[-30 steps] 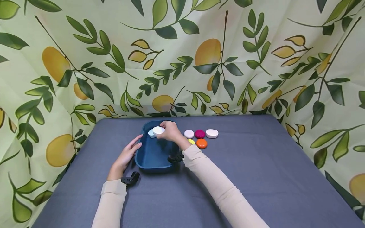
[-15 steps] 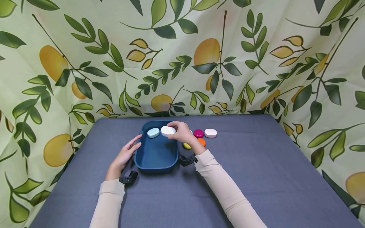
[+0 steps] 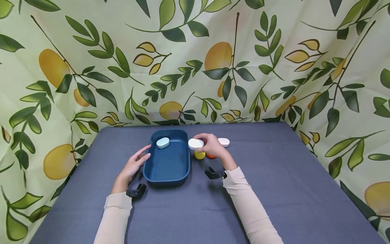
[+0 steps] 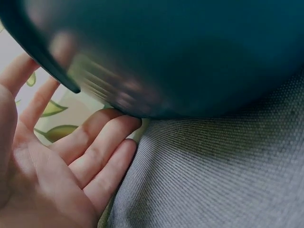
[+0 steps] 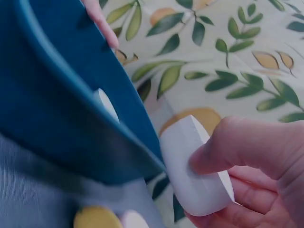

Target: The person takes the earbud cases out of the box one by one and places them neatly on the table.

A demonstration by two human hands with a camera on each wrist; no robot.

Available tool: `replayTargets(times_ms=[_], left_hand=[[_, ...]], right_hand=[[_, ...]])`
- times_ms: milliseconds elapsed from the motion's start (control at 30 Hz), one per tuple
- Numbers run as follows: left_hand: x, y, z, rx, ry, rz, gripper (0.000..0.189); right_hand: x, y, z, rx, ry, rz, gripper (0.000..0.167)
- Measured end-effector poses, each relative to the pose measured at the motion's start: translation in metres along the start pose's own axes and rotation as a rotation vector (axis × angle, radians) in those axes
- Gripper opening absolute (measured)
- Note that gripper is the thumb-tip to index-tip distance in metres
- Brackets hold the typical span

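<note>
In the head view my right hand (image 3: 212, 146) pinches a white oval bar, soap-like in shape (image 3: 195, 144), just right of a deep blue tray (image 3: 167, 167). The right wrist view shows my thumb on one side of the white bar (image 5: 192, 175), with fingers partly hidden behind it, near the tray wall (image 5: 95, 156). A pale blue-white oval bar (image 3: 163, 142) lies inside the tray at its back left. My left hand (image 3: 134, 164) is at the tray's left side with its fingers extended. In the left wrist view those fingers (image 4: 102, 147) reach the tray's outer wall (image 4: 190, 71).
Right of the tray lie a yellow round piece (image 3: 199, 155), an orange one (image 3: 211, 156) and a pale pink oval bar (image 3: 224, 142), partly covered by my right hand. A grey cloth covers the table (image 3: 182, 213). Patterned fabric (image 3: 195, 78) hangs behind.
My right hand has lifted the white bar out over the tray's right rim and moved it right. The pale blue-white bar stays inside. My left hand keeps its place at the tray.
</note>
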State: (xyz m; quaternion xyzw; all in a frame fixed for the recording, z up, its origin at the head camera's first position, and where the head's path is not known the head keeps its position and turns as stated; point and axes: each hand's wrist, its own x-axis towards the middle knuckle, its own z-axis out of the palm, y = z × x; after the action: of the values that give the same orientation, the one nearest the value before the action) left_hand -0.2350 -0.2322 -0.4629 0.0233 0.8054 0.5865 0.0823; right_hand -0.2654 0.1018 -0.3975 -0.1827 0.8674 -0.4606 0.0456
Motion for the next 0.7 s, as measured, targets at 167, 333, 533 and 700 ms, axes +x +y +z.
replayTargets(times_ms=[167, 333, 533, 700], left_hand=[[-0.003, 0.000, -0.003, -0.001, -0.031, -0.013, 0.057], [-0.003, 0.000, -0.003, -0.028, -0.048, -0.019, 0.058], [-0.003, 0.001, -0.003, -0.051, -0.051, -0.029, 0.058], [-0.002, 0.003, -0.002, -0.052, -0.057, -0.037, 0.058]], right_hand=[[-0.013, 0.017, -0.013, -0.033, -0.012, 0.027, 0.043], [-0.025, 0.034, -0.028, -0.078, -0.011, 0.020, 0.042], [-0.035, 0.055, -0.044, -0.130, 0.004, 0.028, 0.043], [-0.041, 0.068, -0.055, -0.161, 0.013, 0.060, 0.043]])
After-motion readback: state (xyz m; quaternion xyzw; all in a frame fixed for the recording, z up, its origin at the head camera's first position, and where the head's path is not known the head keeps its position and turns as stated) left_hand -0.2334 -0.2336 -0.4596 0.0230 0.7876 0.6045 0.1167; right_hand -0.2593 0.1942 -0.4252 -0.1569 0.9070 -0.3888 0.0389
